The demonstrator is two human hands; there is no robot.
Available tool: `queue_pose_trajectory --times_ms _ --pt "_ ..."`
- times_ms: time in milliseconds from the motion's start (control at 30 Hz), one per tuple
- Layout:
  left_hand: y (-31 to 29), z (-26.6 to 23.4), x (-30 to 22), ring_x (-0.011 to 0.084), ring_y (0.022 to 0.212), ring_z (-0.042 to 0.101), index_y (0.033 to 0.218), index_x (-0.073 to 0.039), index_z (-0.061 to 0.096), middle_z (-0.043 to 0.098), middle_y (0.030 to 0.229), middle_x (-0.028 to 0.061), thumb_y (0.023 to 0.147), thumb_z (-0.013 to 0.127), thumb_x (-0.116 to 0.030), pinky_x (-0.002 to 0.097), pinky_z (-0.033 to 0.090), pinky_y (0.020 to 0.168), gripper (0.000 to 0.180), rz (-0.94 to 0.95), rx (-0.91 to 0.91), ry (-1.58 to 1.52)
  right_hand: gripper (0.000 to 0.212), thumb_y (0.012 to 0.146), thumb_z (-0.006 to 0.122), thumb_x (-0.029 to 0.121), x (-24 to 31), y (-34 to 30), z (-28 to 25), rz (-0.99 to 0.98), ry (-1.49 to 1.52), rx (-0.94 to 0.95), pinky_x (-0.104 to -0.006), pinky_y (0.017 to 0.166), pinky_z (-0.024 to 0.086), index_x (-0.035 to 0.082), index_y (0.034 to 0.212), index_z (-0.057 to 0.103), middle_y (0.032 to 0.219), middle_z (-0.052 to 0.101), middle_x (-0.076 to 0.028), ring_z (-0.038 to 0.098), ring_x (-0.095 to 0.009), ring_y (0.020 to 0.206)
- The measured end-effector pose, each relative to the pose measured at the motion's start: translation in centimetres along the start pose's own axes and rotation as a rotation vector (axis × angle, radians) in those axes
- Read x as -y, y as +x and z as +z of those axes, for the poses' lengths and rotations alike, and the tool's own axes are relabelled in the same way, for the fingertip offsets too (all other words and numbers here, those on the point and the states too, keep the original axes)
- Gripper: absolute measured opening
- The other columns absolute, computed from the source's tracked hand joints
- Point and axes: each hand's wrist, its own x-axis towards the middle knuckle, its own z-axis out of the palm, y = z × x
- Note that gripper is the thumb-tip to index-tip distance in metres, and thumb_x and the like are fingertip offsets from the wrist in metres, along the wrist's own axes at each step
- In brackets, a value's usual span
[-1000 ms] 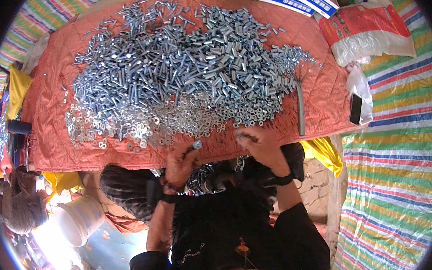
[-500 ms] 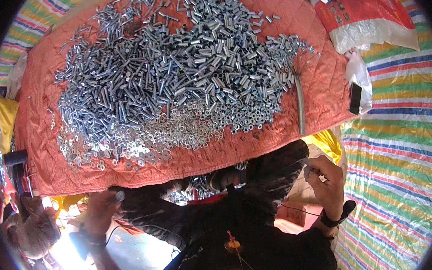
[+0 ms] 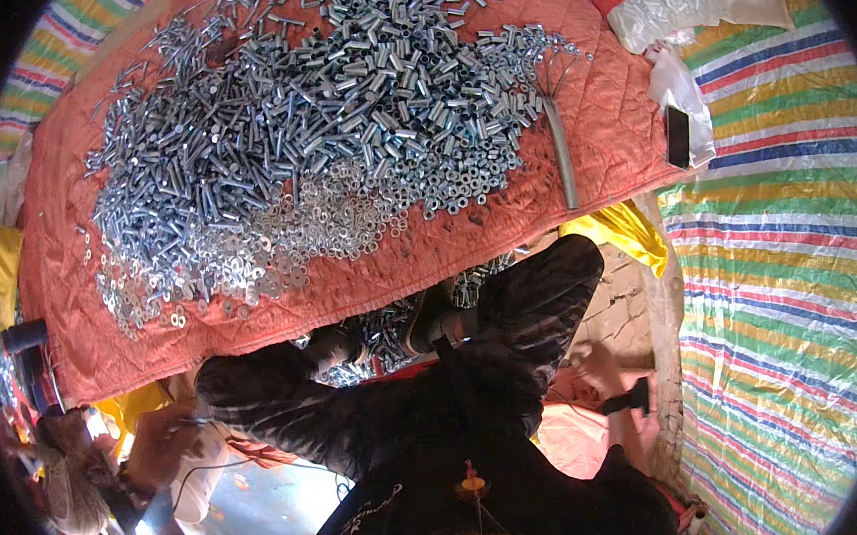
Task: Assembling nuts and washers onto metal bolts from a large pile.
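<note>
My right hand (image 3: 595, 369), smeared by motion, is low beside my right knee, over a pinkish-red cloth or sack (image 3: 576, 427). A black band (image 3: 628, 396) circles that wrist. Beyond my left knee, my left hand (image 3: 163, 438) is dark and blurred, below the edge of the red quilted cover (image 3: 429, 258); its fingers cannot be made out. On the cover lies a wide heap of metal bolts (image 3: 198, 152), short metal sleeves (image 3: 392, 76), nuts (image 3: 464, 186) and flat washers (image 3: 333, 211). Neither hand touches the heap.
A metal tube with splayed thin tines (image 3: 561, 153) lies right of the heap. A black phone (image 3: 676, 136) rests by a white plastic bag (image 3: 668, 81). More metal parts (image 3: 384, 339) show between my legs. Yellow material (image 3: 619, 236) hangs under the cover's edge. Striped sheeting (image 3: 775, 292) is at right.
My right hand has dropped from beside the cover's edge toward my right hip side. My left hand has moved down and left, away from my knee. The view has shifted, moving the heap up and left.
</note>
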Motion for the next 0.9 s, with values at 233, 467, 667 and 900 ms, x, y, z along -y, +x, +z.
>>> queue_pose_trajectory --times_ms 233,467,667,900 --pt "-0.6 8.7 14.9 0.0178 0.061 0.065 0.102 0.003 0.063 0.068 0.076 0.0099 0.082 0.068 -0.009 0.0295 0.055 0.056 0.024 -0.115 0.054 -0.266 0.031 0.091 0.048 0.010 -16.1 -4.2 1.4 0.039 -0.758 -0.165 -0.0311 0.086 0.047 0.001 0.120 0.051 0.112 0.059 -0.011 0.057 -0.022 0.097" --pt "-0.3 21.8 30.7 0.0239 0.069 0.066 0.093 -0.003 0.060 0.065 0.085 0.0109 0.082 0.069 -0.013 0.0379 0.058 0.065 0.017 -0.298 -0.113 -0.972 0.023 0.089 0.051 0.021 -11.0 -7.9 11.3 0.031 -0.973 -0.197 -0.0375 0.068 0.048 0.002 0.098 0.062 0.090 0.066 -0.012 0.062 -0.028 0.080" --pt "2.7 30.5 30.0 0.0180 0.065 0.061 0.088 -0.005 0.060 0.059 0.073 0.0067 0.090 0.060 -0.016 0.0361 0.056 0.063 0.011 -0.389 -0.262 -1.072 0.033 0.087 0.050 0.033 -8.8 -8.7 10.1 0.286 -1.958 -0.014 -0.0430 0.062 0.048 0.005 0.083 0.067 0.076 0.066 -0.018 0.063 -0.038 0.071" --pt "3.6 31.4 28.2 0.0180 0.065 0.061 0.088 -0.004 0.060 0.059 0.073 0.0070 0.091 0.058 -0.016 0.0357 0.055 0.062 0.012 -0.619 -0.232 -1.022 0.023 0.083 0.055 0.026 -5.1 -7.9 16.7 0.337 -1.995 0.182 -0.0444 0.059 0.049 0.007 0.083 0.068 0.071 0.064 -0.019 0.064 -0.035 0.069"
